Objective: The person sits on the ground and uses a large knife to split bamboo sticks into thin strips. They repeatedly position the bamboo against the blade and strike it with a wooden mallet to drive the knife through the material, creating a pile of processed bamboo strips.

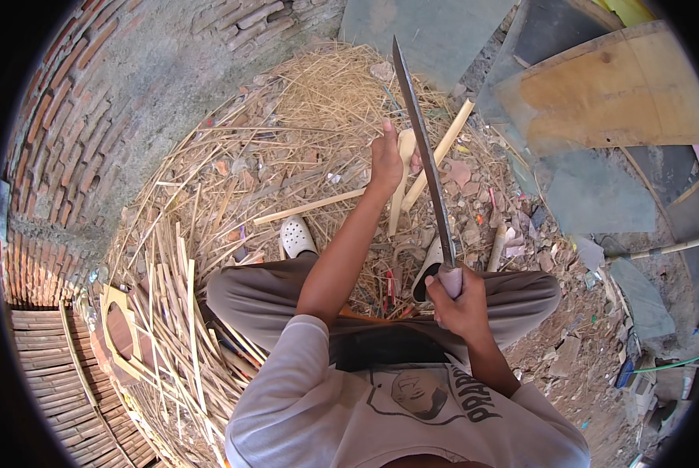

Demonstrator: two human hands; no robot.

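Observation:
My right hand (460, 304) is wrapped round the pale handle of a machete (423, 129). Its long dark blade points up and away, tilted slightly left. Ahead, my left hand (386, 162) grips a pale piece of split bamboo (401, 183), thumb up along it, with the other fingers mostly hidden behind. The blade passes just right of this piece; whether they touch I cannot tell. Beyond the blade, a second pale bamboo length (451, 140) slants up to the right. Left of the held piece lies a thin bamboo strip (310, 206).
Bamboo strips (178, 312) pile up at my left, beside a cut-out wooden frame (119, 331) and a slatted bamboo panel (76, 382). A brick wall (76, 132) rises far left. Shavings (326, 86) and rubble cover the ground; sheets (606, 90) lean at right. My clogs (295, 236) are close.

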